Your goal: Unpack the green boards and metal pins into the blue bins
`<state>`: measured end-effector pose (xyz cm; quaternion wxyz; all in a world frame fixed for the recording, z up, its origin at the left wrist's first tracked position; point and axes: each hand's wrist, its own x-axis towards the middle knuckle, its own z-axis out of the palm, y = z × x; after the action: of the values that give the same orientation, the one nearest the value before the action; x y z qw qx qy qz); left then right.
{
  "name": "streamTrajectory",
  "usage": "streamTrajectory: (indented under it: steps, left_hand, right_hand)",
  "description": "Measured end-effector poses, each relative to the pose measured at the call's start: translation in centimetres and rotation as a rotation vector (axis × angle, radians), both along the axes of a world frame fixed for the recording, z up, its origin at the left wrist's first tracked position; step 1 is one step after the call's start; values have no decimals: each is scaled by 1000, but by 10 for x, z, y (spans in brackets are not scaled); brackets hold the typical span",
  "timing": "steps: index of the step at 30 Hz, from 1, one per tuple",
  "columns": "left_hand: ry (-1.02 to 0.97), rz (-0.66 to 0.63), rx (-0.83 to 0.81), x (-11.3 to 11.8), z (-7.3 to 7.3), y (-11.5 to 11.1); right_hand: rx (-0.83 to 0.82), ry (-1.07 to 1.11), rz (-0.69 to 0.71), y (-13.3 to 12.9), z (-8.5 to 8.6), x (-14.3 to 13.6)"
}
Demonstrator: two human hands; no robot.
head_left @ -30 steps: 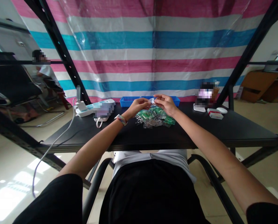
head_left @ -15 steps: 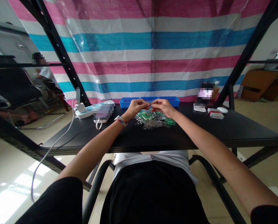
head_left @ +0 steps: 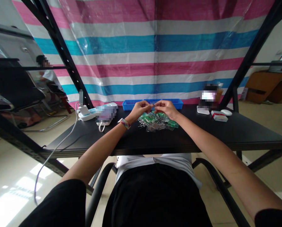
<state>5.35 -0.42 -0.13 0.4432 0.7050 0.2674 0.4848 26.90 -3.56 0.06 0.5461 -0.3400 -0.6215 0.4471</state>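
My left hand and my right hand meet fingertip to fingertip above a pile on the black table. Both are closed in a pinch around something small, perhaps a bit of clear plastic, too small to name. Beneath them lies a heap of green and clear plastic packets, mixed with thin metal pieces like screws or nails. Right behind my fingers stands a long blue tray with dividers; its contents are hard to see. A woven band circles my left wrist.
On the left of the table are a white power strip with a plugged-in cable and a blurred-out pouch-like item. To the right are a phone on a stand, a small box and a white mouse-like object. A person sits far left.
The whole view has shifted slightly. My hands keep their pinch over the pile, with the fingertips a little closer together or lower; nothing has been put down.
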Motion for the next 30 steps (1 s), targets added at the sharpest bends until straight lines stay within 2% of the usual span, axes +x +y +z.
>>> streamTrajectory:
  steps: [3, 6, 14, 17, 26, 30]
  left_hand:
    - [1, 6, -96, 0, -1, 2]
    - [11, -67, -194, 1, 0, 0]
    - [49, -73, -200, 2, -3, -4]
    - [50, -76, -205, 3, -6, -2]
    - [-4, -55, -156, 0, -13, 11]
    - [-51, -38, -145, -2, -13, 13]
  right_hand:
    - [96, -37, -73, 2, 0, 0]
    - [188, -131, -111, 2, 0, 1]
    - [467, -343, -240, 7, -10, 5]
    - [521, -405, -265, 11, -15, 7]
    - [441, -448, -272, 9, -13, 4]
    - [249, -277, -206, 12, -13, 2]
